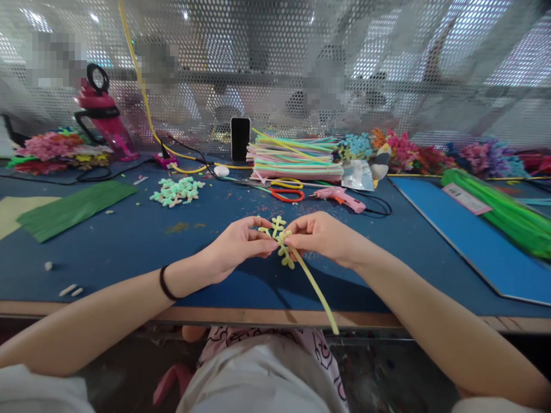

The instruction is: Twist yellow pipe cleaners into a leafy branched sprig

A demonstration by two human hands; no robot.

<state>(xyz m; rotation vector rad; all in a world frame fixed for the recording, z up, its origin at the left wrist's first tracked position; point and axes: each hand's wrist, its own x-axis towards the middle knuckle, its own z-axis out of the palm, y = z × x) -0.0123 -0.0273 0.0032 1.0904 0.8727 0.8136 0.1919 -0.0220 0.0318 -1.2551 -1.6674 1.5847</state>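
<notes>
Between my hands is a pale yellow pipe-cleaner snowflake shape (286,256) with short looped branches. My left hand (241,244) pinches its left side, thumb against fingers. On the other side my right hand (322,236) is closed on a pale yellow pipe cleaner (316,289) right at the shape. That strip's long free end slants down past the table's front edge. Whether the strip is joined to the shape is hidden by my fingertips. Both hands hover just above the blue table mat (206,229).
Behind my hands lie red-and-yellow-handled scissors (287,195), a pink glue gun (340,198) and a pastel pipe-cleaner bundle (297,158). Mint branched pieces (177,191) and green sheet (77,209) are left. A blue board (456,229) with green pipe cleaners (503,212) is right; a phone (240,139) stands behind.
</notes>
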